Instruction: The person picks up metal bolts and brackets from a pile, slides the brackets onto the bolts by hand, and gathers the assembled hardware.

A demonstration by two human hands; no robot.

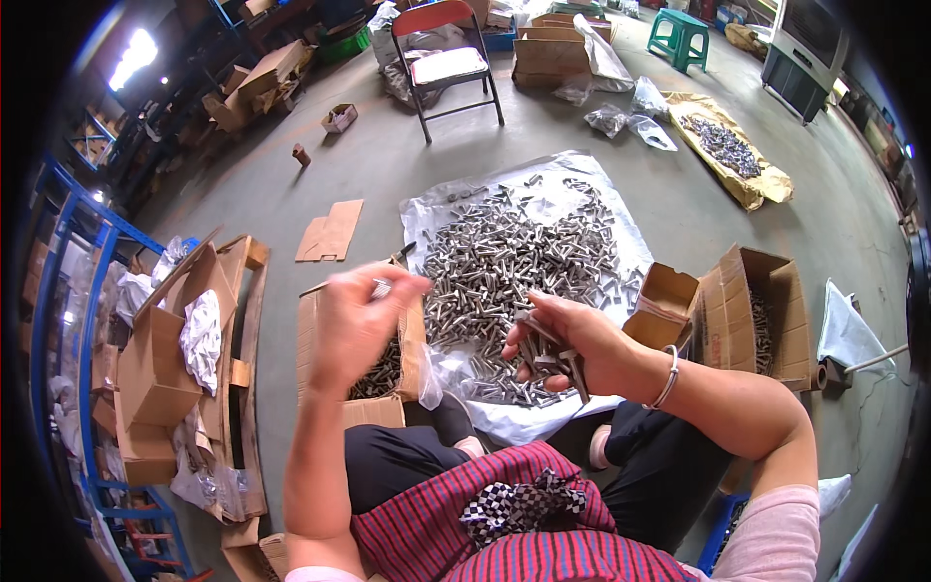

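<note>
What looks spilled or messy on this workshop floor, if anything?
Not much. The metal bolts lie in a loose heap on a plastic sheet, not in a box. Flat cardboard scraps and crumpled plastic bags lie about the concrete floor. Nothing looks broken.

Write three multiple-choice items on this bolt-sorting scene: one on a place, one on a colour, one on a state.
1. Where does the loose bolt pile lie?
A. on a white plastic sheet on the floor
B. on the folding chair
C. in a blue crate

2. What colour is the stool at the far end?
A. red
B. green
C. yellow

3. What is the right hand doing?
A. resting empty
B. gripping a bunch of bolts
C. holding scissors

Answers:
1 A, the white plastic sheet spreads under the pile.
2 B, its seat and legs are green.
3 B, several bolts stick out of the closed fingers.
</note>
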